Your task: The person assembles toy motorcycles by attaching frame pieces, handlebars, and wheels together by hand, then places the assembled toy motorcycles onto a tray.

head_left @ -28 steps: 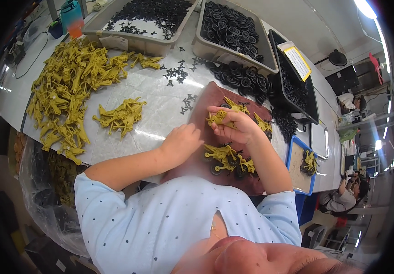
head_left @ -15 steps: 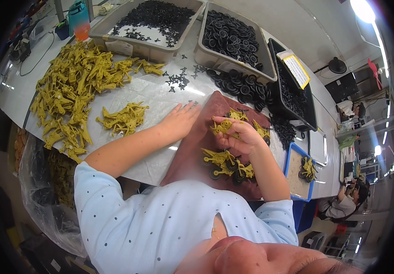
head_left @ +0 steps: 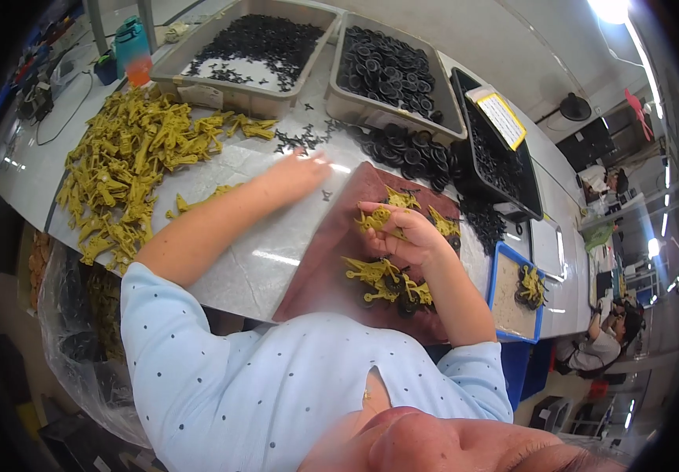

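The right hand (head_left: 402,236) holds one yellow plastic part (head_left: 376,220) in curled fingers above the brown mat (head_left: 339,236), raised clear of the finished yellow assemblies with black wheels (head_left: 386,283) lying on that mat, presumably so the part stays presented for fitting. The left hand (head_left: 296,171) stretches across the table (head_left: 276,244), fingers spread and holding nothing, toward the small black pieces (head_left: 300,141) scattered just in front of the grey trays (head_left: 371,118). The large heap of yellow parts (head_left: 131,169) lies at the left.

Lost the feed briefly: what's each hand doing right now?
Left hand: open, flat over small black parts on the table.
Right hand: closed on a yellow plastic piece.
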Tool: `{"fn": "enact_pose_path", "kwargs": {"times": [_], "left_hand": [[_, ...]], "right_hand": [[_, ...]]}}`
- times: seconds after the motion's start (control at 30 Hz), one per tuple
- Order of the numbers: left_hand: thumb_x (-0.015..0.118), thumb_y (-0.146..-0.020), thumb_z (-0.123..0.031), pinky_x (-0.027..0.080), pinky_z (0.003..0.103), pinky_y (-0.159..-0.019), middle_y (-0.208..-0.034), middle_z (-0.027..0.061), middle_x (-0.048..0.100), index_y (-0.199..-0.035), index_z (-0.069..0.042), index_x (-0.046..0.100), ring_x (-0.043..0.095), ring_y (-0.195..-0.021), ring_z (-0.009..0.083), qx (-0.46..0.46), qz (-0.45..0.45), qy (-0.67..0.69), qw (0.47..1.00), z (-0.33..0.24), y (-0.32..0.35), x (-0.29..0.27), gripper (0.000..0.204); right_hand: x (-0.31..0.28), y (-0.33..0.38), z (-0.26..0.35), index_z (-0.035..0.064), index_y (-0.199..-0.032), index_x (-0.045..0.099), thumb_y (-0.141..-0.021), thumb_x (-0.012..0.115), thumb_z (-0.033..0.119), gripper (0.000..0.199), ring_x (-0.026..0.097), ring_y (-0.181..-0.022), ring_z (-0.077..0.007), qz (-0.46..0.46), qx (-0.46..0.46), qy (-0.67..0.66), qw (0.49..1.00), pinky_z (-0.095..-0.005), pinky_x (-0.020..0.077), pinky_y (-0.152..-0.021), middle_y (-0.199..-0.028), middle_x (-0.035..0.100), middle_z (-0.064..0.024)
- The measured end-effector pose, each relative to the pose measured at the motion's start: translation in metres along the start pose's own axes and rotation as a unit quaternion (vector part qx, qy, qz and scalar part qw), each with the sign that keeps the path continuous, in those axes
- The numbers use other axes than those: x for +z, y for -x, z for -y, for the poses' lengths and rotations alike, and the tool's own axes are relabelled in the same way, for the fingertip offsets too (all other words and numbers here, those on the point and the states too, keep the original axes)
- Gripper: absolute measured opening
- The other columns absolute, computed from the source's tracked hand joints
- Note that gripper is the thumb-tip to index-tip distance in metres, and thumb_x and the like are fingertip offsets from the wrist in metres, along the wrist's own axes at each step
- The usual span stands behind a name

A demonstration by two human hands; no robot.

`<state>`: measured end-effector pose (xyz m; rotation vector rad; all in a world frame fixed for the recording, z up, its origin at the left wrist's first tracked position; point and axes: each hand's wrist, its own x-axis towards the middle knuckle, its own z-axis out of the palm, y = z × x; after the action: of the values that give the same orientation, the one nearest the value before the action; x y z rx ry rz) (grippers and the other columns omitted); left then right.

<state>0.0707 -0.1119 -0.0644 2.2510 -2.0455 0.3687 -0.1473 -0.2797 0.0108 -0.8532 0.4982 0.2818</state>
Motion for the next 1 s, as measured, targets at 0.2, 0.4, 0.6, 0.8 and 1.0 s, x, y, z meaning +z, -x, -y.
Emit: {"fn": "enact_pose_path", "kwargs": {"times": [0.2,0.4,0.6,0.8,1.0], "left_hand": [[0.049,-0.086,-0.017,0.034,0.049,-0.103,-0.138,0.0033,0.047,-0.128,-0.012,0.051,0.042,-0.13,0.019,0.09,-0.044,-0.008,0.995,-0.035,0.022,0.032,0.042],[0.04,-0.091,-0.025,0.015,0.056,-0.111,-0.146,0.0025,0.04,-0.134,-0.014,0.046,0.033,-0.137,0.017,0.006,0.018,-0.125,0.992,-0.004,-0.021,0.093,0.045],[0.036,-0.093,-0.033,0.009,0.058,-0.111,-0.148,0.0035,0.037,-0.137,-0.013,0.042,0.029,-0.139,0.021,-0.094,-0.004,-0.349,0.932,0.042,-0.032,0.152,0.049],[0.055,-0.084,-0.03,0.031,0.058,-0.099,-0.128,0.019,0.054,-0.11,-0.009,0.067,0.045,-0.125,0.0324,-0.255,0.02,-0.109,0.961,-0.044,-0.015,-0.015,0.036],[0.059,-0.079,-0.023,0.046,0.04,-0.076,-0.095,0.0075,0.067,-0.081,-0.008,0.071,0.062,-0.092,0.0247,-0.212,-0.032,0.061,0.975,-0.121,-0.001,-0.034,0.019]], "right_hand": [[-0.016,0.003,-0.004,-0.0011,-0.134,0.045,-0.087,0.046,0.003,0.048,0.059,-0.089,-0.02,0.027,-0.009,0.029,0.999,-0.033,0.051,-0.074,-0.106,0.058,-0.0126],[-0.013,0.017,-0.009,-0.0029,-0.133,0.045,-0.078,0.045,-0.002,0.055,0.058,-0.089,-0.0253,-0.028,-0.022,0.025,0.999,-0.0307,0.0522,-0.074,-0.116,0.057,-0.0184],[0.001,-0.005,0.006,0.0,-0.131,0.049,-0.078,0.044,-0.001,0.054,0.06,-0.082,-0.0254,-0.001,0.02,0.081,0.996,-0.0339,0.0535,-0.069,-0.115,0.057,-0.0171],[0.012,-0.032,0.014,0.0019,-0.134,0.046,-0.077,0.045,0.0,0.057,0.061,-0.083,-0.0229,0.052,-0.025,0.174,0.983,-0.0335,0.0515,-0.069,-0.119,0.058,-0.0126],[0.01,-0.069,0.03,0.0045,-0.137,0.041,-0.084,0.047,0.008,0.053,0.061,-0.09,-0.0198,0.046,-0.025,0.193,0.98,-0.0317,0.0511,-0.076,-0.12,0.058,-0.0112]]}}
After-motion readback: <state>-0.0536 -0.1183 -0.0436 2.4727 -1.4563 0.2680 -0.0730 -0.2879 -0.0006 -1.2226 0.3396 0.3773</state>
